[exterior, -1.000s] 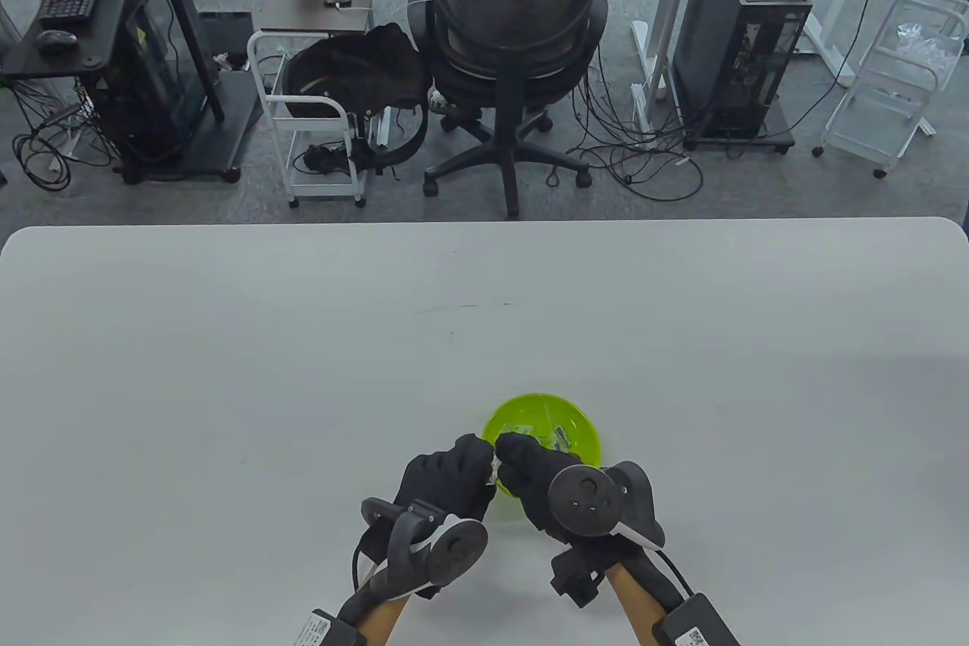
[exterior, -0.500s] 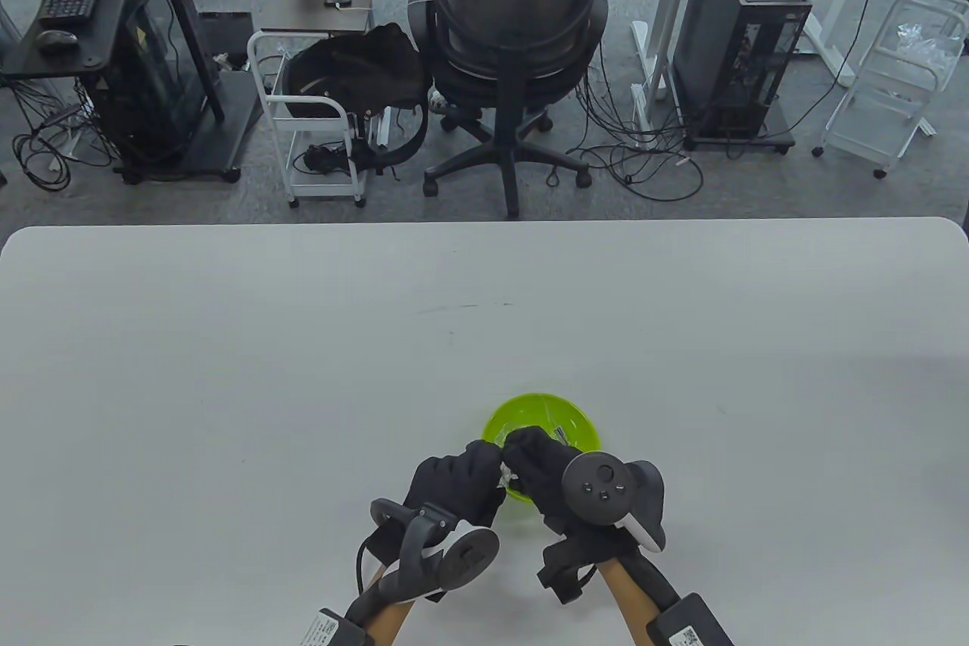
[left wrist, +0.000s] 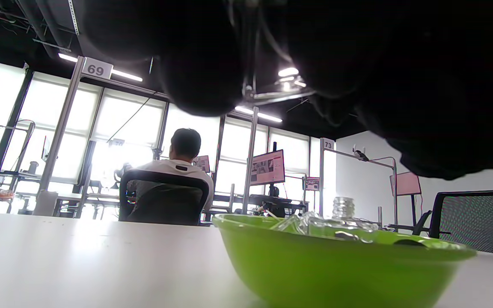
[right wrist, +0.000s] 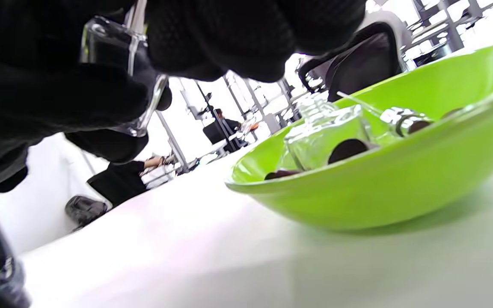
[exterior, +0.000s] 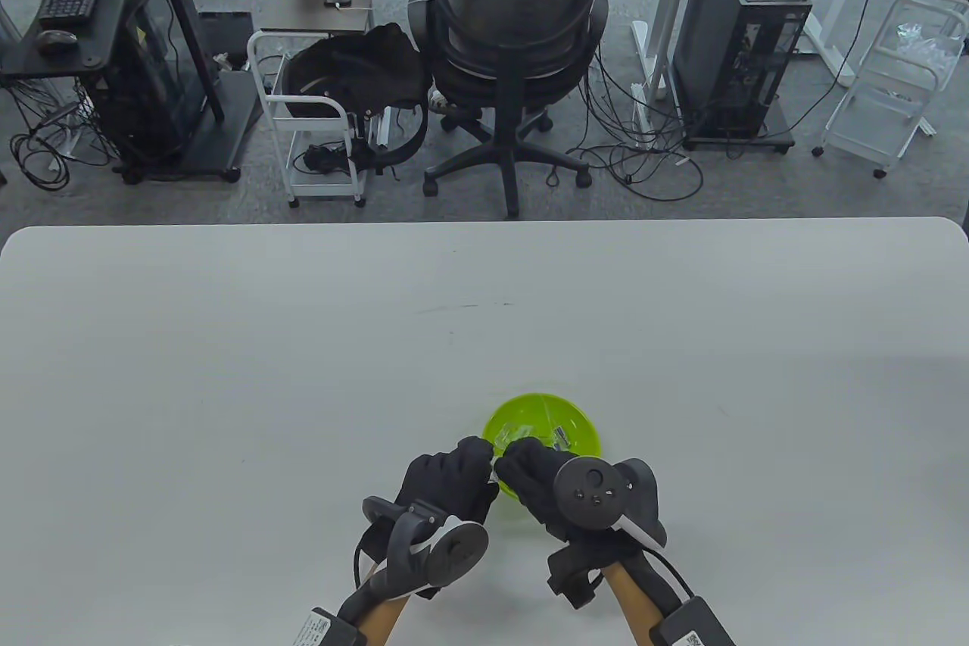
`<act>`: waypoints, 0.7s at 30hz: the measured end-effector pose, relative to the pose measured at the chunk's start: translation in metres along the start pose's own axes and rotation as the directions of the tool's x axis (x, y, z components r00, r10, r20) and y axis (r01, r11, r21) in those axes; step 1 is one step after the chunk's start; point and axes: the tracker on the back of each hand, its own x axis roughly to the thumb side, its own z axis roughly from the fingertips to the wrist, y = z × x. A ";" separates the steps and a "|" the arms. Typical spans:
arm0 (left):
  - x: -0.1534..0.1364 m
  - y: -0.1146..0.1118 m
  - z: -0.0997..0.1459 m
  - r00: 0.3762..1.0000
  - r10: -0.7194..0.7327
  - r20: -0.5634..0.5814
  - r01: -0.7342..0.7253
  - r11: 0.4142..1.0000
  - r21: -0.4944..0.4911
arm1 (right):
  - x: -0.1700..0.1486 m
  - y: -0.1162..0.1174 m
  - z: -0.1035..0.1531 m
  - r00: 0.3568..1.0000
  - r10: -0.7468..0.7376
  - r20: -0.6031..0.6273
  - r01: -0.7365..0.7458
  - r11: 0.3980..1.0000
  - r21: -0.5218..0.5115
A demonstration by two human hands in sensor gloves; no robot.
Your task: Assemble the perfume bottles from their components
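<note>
Just in front of the green bowl (exterior: 579,425), my two black-gloved hands meet over the table. Between them is a clear glass perfume bottle (exterior: 494,477). The left hand (exterior: 448,481) grips it from the left and the right hand (exterior: 528,475) from the right. In the right wrist view the bottle (right wrist: 116,72) sits between curled black fingers (right wrist: 229,38), a little above the table. Inside the bowl (right wrist: 400,188) lie another clear bottle (right wrist: 328,132), a silver-collared part (right wrist: 402,119) and dark caps (right wrist: 348,149). The left wrist view shows that bowl (left wrist: 336,265) and the bottle (left wrist: 343,210) in it.
The white table (exterior: 303,373) stretches away on all sides of the bowl. Beyond its far edge stand an office chair (exterior: 518,32) with a person seated in it, a white cart (exterior: 318,123) and computer towers (exterior: 742,40).
Both hands drifted slightly right half a second ago and have come back left. They keep hold of the bottle throughout, and the bowl has not moved.
</note>
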 end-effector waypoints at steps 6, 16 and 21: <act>0.003 -0.005 -0.001 1.000 -0.010 0.016 0.011 1.000 -0.019 | 0.005 0.002 0.000 1.000 0.008 -0.023 -0.009 0.999 -0.041; -0.004 -0.004 0.000 1.000 -0.012 -0.006 0.011 1.000 -0.015 | -0.010 -0.001 -0.005 0.957 -0.289 0.002 0.283 0.938 0.201; 0.000 -0.004 -0.001 1.000 -0.022 0.008 0.022 1.000 -0.009 | -0.002 0.000 -0.004 0.999 -0.049 -0.009 0.049 0.996 0.081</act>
